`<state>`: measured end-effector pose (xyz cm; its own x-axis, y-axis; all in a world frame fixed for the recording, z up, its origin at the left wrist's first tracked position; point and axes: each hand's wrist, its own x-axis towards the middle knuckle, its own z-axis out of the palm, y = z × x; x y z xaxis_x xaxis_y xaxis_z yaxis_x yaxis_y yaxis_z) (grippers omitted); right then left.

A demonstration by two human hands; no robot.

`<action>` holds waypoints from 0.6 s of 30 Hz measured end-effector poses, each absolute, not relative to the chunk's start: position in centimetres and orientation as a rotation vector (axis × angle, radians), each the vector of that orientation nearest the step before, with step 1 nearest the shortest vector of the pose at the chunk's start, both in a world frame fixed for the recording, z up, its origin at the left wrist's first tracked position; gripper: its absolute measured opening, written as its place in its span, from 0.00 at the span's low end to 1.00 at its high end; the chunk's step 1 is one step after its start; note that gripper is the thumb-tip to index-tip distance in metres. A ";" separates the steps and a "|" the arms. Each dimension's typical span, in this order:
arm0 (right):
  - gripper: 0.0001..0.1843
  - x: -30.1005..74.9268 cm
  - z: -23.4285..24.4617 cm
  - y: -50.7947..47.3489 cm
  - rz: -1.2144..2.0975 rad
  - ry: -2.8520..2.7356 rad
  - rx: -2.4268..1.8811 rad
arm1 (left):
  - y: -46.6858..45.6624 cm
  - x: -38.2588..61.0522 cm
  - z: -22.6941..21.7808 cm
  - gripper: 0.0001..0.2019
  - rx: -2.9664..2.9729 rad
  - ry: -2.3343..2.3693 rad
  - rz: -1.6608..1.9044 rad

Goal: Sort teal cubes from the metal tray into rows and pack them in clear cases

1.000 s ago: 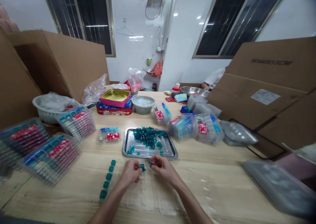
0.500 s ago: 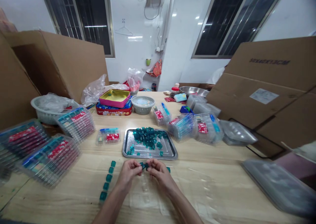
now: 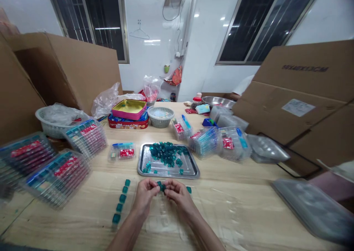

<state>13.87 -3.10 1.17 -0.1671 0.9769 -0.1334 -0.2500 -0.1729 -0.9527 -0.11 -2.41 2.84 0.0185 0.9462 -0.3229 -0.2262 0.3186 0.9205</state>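
My left hand (image 3: 144, 195) and my right hand (image 3: 178, 196) meet just in front of the metal tray (image 3: 141, 162), fingers pinched. Between the fingertips are small teal translucent pieces (image 3: 162, 188), partly hidden; they look like one at each hand, close together or touching. On the tray lies a heap of the same teal pieces (image 3: 163, 152). Clear plastic cases (image 3: 162, 221) lie flat under my hands, their outlines faint. Several teal squares (image 3: 122, 198) form a column left of my left hand. Another teal square (image 3: 188, 189) shows just beyond my right hand.
Stacks of filled clear cases (image 3: 59, 179) stand at the left, with more filled cases (image 3: 204, 142) behind the tray to the right. One filled case (image 3: 122, 152) lies left of the tray. A grey basket (image 3: 160, 119) and cardboard boxes (image 3: 309, 81) stand farther back.
Both hands stay almost in place, still pinched. The teal pieces between the fingertips have shifted slightly and sit a little closer together.
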 end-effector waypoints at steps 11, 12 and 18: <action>0.10 14.3 -0.4 -2.5 1.338 -1.529 -1.303 | -1.6 0.3 0.2 0.10 1.053 1.351 0.951; 0.10 14.2 -0.4 -2.5 1.273 -1.567 -1.305 | -1.5 0.3 0.0 0.09 1.060 1.364 0.954; 0.11 14.3 -0.1 -2.3 1.097 -1.685 -1.356 | -1.4 0.9 -0.8 0.08 1.103 1.427 0.946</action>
<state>14.26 -2.29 -0.11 -0.2058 0.9785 0.0124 0.3844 0.0925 -0.9185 0.86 -1.35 -0.77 -0.0242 0.9650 -0.2611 0.1349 0.2620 0.9556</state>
